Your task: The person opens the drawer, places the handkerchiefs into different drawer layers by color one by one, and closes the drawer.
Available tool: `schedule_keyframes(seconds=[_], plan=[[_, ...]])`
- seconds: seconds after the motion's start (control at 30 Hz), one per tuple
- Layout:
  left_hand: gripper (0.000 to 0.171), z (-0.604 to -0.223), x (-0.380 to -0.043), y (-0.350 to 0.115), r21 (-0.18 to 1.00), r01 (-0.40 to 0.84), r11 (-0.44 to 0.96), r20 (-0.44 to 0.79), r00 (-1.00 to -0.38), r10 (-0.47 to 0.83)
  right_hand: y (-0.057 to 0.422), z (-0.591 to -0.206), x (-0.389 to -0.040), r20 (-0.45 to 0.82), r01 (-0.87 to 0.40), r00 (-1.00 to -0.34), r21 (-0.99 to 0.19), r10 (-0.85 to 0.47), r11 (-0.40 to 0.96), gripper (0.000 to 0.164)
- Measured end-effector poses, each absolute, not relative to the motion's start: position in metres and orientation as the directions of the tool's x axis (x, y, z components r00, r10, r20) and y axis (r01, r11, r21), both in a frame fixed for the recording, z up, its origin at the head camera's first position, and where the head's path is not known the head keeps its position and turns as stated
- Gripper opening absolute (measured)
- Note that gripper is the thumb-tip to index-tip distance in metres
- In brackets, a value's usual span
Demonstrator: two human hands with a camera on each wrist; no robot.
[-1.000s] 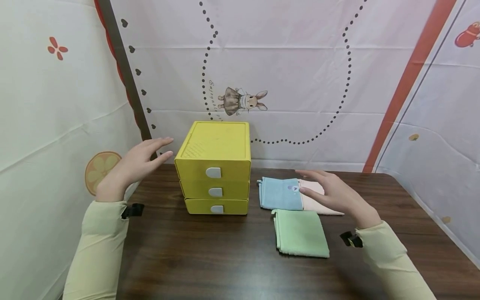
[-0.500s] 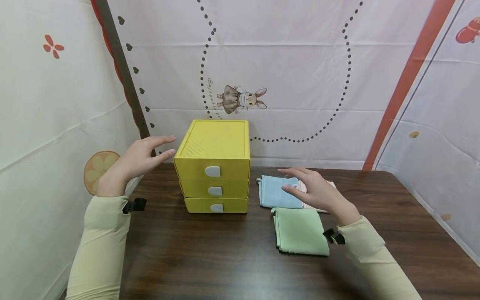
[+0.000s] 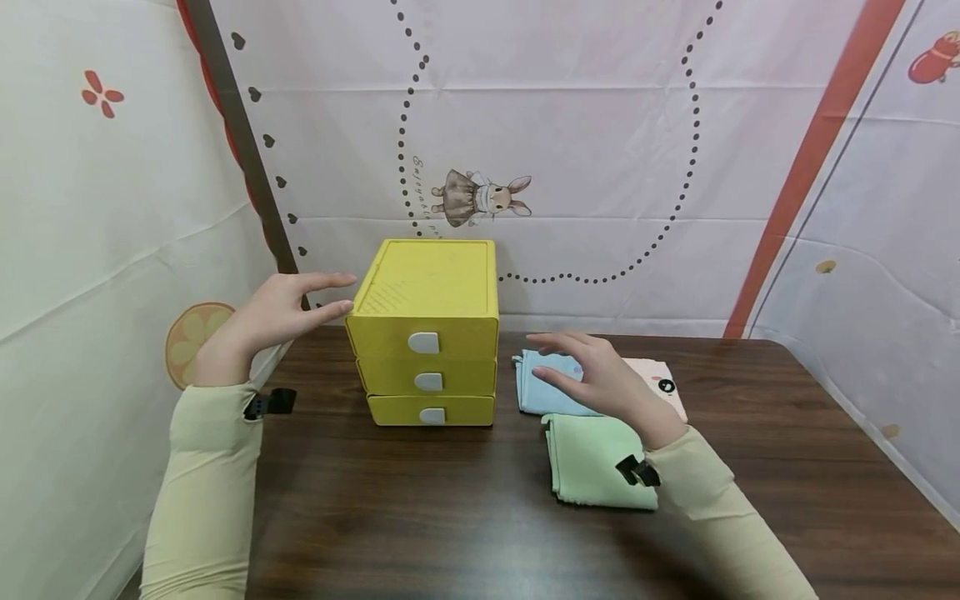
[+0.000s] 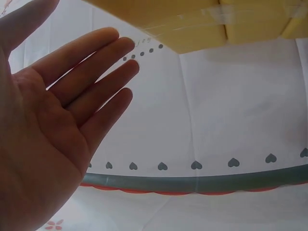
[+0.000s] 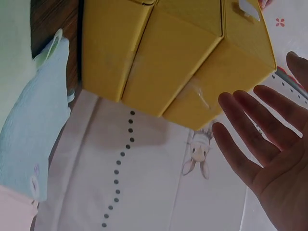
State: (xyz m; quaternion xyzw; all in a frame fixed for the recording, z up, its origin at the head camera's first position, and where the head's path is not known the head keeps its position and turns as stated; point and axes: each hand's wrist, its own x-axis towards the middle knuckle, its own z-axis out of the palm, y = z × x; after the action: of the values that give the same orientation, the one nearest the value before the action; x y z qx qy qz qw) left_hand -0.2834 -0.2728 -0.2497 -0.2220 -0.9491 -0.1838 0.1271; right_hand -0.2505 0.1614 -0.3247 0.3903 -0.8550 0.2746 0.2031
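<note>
A yellow three-drawer box (image 3: 435,279) with white pull tabs stands toward the back of the table, its drawers closed. Beside its left side is my left hand (image 3: 273,317), fingers extended; whether the fingertips touch the box, I cannot tell. My right hand (image 3: 600,379) hovers over the folded towels with straight, spread fingers and nothing in them. Under it a blue towel (image 3: 540,385) is partly hidden. A pink towel (image 3: 660,379) lies to the right of the blue one, and a green towel (image 3: 592,467) sits in front. In the left wrist view the left palm (image 4: 48,125) holds nothing.
The dark wooden table (image 3: 390,517) runs to a printed cloth backdrop (image 3: 600,150) behind the box. More cloth (image 3: 112,208) hangs close along the left side, near my left arm.
My right hand has moved left across the pink and blue towels toward the yellow box. My left hand has shifted slightly right, closer to the box's side.
</note>
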Motion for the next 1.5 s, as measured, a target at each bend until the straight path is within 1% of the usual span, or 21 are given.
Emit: schedule_keyframes(seconds=[0.23,0.43,0.77,1.03,1.17,1.5], plan=[[0.048,-0.246,-0.286,-0.273,0.309,0.443,0.841,0.287,-0.887,0.361,0.142,-0.325,-0.250,0.602,-0.810,-0.574,-0.317,-0.555,0.494,0.043],[0.047,-0.243,-0.288,-0.275,0.356,0.444,0.822,0.271,-0.891,0.364,0.127,-0.326,-0.249,0.623,-0.825,-0.552,-0.312,-0.554,0.471,0.040],[0.048,-0.245,-0.297,-0.278,0.440,0.436,0.785,0.221,-0.900,0.375,0.110,-0.329,-0.247,0.664,-0.808,-0.571,-0.347,-0.483,0.477,0.037],[0.043,-0.245,-0.301,-0.280,0.475,0.434,0.766,0.207,-0.901,0.382,0.097,-0.331,-0.248,0.690,-0.829,-0.543,-0.349,-0.479,0.438,0.034],[0.044,-0.242,-0.300,-0.280,0.486,0.423,0.765,0.191,-0.905,0.380,0.085,-0.331,-0.249,0.674,-0.816,-0.565,-0.370,-0.476,0.444,0.033],[0.043,-0.240,-0.302,-0.281,0.494,0.422,0.760,0.181,-0.905,0.385,0.055,-0.335,-0.252,0.649,-0.751,-0.651,-0.478,-0.393,0.456,0.026]])
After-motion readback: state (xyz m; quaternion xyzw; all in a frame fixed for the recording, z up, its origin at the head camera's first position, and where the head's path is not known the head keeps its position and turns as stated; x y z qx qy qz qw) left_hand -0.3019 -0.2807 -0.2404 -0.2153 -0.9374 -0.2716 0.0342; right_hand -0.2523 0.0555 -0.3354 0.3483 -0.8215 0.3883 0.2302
